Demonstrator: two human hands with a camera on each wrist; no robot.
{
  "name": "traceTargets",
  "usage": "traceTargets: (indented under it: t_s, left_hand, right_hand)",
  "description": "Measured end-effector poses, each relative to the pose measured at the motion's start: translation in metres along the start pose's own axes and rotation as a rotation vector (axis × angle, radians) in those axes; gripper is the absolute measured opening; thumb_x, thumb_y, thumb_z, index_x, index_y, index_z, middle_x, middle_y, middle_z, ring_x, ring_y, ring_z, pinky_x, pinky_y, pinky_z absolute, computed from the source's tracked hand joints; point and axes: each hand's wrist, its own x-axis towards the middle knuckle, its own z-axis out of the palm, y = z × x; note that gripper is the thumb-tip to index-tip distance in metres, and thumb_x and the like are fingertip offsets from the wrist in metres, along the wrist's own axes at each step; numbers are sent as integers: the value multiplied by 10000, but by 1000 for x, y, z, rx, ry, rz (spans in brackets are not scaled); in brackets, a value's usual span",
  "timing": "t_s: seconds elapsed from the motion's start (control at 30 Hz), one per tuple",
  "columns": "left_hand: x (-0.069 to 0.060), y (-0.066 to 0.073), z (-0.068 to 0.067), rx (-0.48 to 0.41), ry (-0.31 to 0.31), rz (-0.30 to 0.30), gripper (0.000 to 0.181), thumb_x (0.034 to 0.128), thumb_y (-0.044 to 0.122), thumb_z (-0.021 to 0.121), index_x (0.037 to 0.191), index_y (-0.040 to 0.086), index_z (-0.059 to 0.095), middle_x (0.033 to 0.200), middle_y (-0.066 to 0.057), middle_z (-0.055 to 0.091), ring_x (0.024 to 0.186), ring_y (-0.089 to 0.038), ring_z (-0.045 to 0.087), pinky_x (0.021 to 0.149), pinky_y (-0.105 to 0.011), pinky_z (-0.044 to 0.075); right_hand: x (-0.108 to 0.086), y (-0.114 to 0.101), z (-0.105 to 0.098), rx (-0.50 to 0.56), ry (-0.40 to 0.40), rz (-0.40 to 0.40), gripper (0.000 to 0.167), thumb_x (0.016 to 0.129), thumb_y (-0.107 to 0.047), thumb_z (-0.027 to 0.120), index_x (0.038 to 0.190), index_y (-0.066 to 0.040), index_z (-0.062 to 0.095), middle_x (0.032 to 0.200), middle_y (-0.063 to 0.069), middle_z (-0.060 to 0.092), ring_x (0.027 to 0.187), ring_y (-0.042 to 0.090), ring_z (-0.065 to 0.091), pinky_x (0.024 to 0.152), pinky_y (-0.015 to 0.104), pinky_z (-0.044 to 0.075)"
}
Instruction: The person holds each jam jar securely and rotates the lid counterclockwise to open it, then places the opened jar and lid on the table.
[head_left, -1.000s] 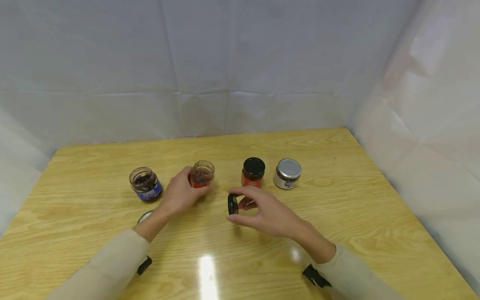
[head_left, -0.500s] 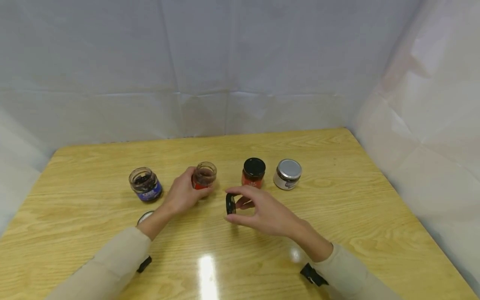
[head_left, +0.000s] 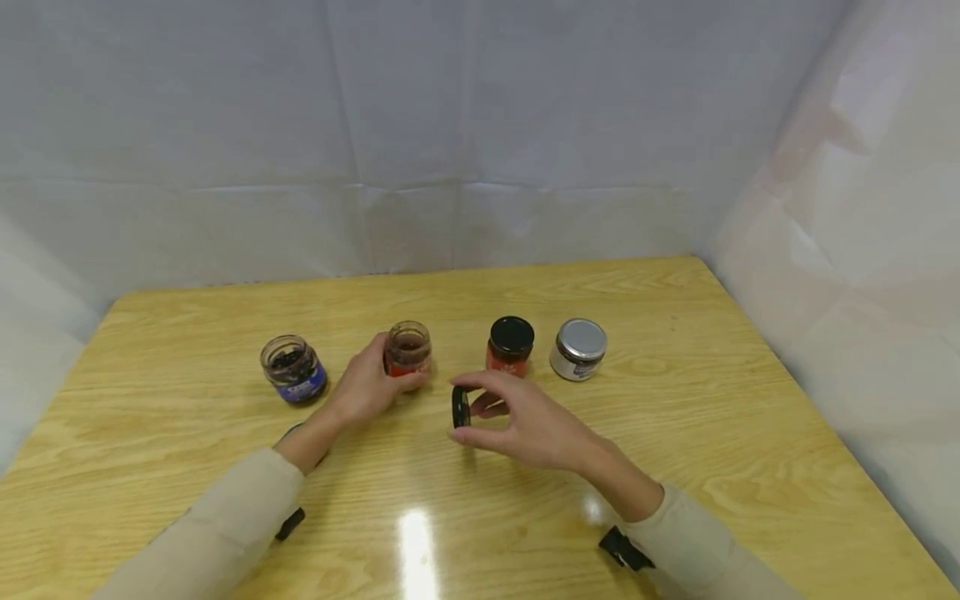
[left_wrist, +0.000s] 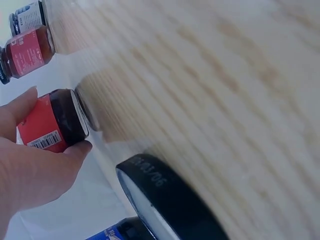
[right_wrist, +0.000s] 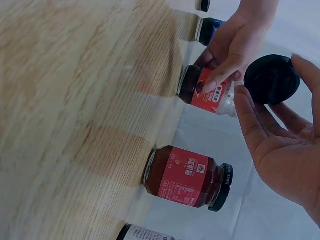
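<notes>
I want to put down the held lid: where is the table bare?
The table is bare right of the silver-lidded jar, left of the blue-labelled jar, and between the sleeves. The middle is crowded: left hand, open red jar, held lid, right hand, closed red jar.

Head view: worn on the head; looks forward and down from above the near side; widest; left hand, right hand, worktop and pale sheeting in frame.
Left wrist view: low and close, scene turned sideways; faces along the left hand to the uncapped jar; loose lid nearest.
Right wrist view: low and close, sideways; faces past the right hand and black cap towards the left hand.
Common to all three: left hand, uncapped jar, black-capped jar.
</notes>
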Motion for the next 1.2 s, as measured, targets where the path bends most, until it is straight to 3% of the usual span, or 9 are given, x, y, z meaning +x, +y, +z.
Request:
traceTargets:
  t_s: [0.4, 0.57, 0.7, 0.87, 1.0, 1.1, 1.2]
  left_hand:
    - [6, -3, 1, -9, -10, -2, 702, 861, 331, 718, 1357, -36, 385, 1240, -232, 531, 1131, -368, 520, 906, -501, 433]
    - [1, -3, 0, -52, -13, -23, 919, 824, 322, 756, 1463, -41, 205, 1318, -264, 464, 1182, -390, 487, 955, -509, 410]
    - [-11, 0, -1, -59, 2, -43, 1010, 827, 319, 753, 1500, -24, 83, 1398, -291, 375, 1241, -424, 426, 994, -529, 373]
    - [-32, 5, -3, -11, 25, -71, 978, 857, 363, 708, 1504, -21, 82, 1458, -301, 294, 1302, -454, 335, 1021, -564, 318]
    - [-50, 8, -5, -2, 31, -98, 939, 870, 382, 681, 1496, -37, 120, 1458, -292, 306, 1285, -456, 357, 1003, -574, 337]
    - [-63, 7, -5, 49, 37, -65, 878, 866, 388, 683, 1476, -40, 218, 1440, -278, 347, 1268, -448, 385, 995, -567, 350]
    - [-75, 5, -4, 166, 58, 36, 821, 834, 379, 717, 1433, -32, 336, 1410, -248, 407, 1266, -419, 401, 1015, -550, 336]
  right_hand:
    - [3, 3, 1, 26, -1, -1, 567, 852, -401, 709, 1336, -187, 509, 1238, -66, 548, 1036, 108, 591, 890, 342, 487]
    - [5, 3, 2, 45, -1, 5, 579, 841, -396, 723, 1331, -173, 509, 1245, -53, 544, 1047, 125, 590, 895, 359, 487]
    - [8, 4, 2, 60, 0, 16, 584, 840, -390, 726, 1327, -161, 499, 1256, -19, 543, 1061, 137, 590, 903, 360, 484]
    - [13, 4, 4, 83, 17, 24, 574, 832, -333, 749, 1296, -120, 488, 1218, -2, 546, 1078, 139, 585, 911, 312, 475]
    - [20, 6, 6, 87, 10, 27, 600, 815, -283, 773, 1299, -82, 481, 1209, -1, 546, 1097, 133, 580, 912, 261, 464]
    - [25, 8, 9, 100, -15, 31, 625, 809, -234, 782, 1316, -39, 473, 1226, 32, 547, 1109, 156, 580, 917, 275, 465]
    - [31, 12, 14, 107, -56, 37, 637, 801, -190, 790, 1323, -6, 476, 1238, 47, 545, 1119, 166, 576, 921, 273, 462]
